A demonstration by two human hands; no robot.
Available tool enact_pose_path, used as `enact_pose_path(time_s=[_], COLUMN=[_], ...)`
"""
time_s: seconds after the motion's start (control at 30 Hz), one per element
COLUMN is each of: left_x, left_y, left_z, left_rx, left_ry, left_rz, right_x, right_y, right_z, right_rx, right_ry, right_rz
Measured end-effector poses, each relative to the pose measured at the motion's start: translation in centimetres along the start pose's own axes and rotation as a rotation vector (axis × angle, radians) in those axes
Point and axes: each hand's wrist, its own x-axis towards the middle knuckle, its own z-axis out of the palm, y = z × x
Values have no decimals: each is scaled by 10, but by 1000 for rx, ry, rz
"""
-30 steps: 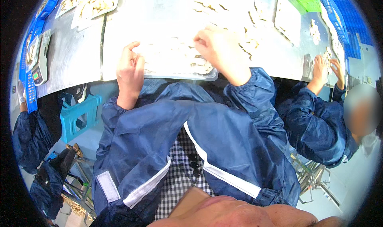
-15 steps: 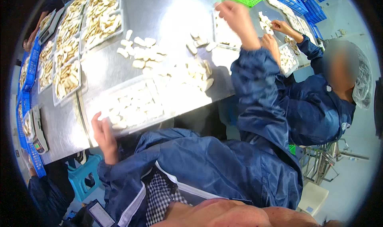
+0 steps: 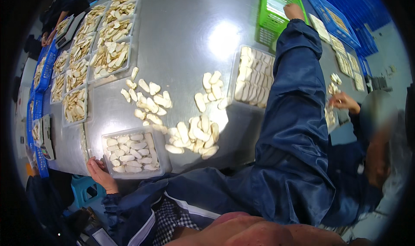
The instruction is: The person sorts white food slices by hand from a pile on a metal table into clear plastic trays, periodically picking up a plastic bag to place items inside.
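Right hand [image 3: 294,11] outstretched, seemingly reaching green basket [image 3: 276,8].

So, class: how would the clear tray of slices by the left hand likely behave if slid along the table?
The tray looks thin and clear, so probably light and bendy. On the shiny metal table it should slide easily. Its slices lie loose, so a jolt may shift them.

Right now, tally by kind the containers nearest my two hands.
Clear plastic trays of pale slices: 2, one by the left hand, one beside the right sleeve
Green plastic mesh basket at the right hand: 1
Total: 3
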Motion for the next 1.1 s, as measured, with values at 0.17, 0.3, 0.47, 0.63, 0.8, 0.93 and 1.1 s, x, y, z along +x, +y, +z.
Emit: enact_pose_path(time_s=[0.17,0.3,0.47,0.63,0.8,0.93,1.1], left_x=[5,1,1,2,6,6,2], left_y=[9,10,21,17,11,11,-3], left_z=[-16,-18,-9,-9,-15,-18,-13], left_rx=[134,188,170,193,197,200,133], left_ry=[91,82,75,71,64,56,63], left_rz=[10,-28,9,68,40,47,12], right_x=[43,61,63,67,63,65,64], right_y=[-14,3,3,4,6,12,2], right_z=[74,101,114,100,108,112,71], right_rx=[-69,-105,-115,-110,-114,-93,-26], right_ry=[-196,-278,-324,-345,-371,-385,-343], right_rz=[-47,-130,-158,-167,-173,-182,-207])
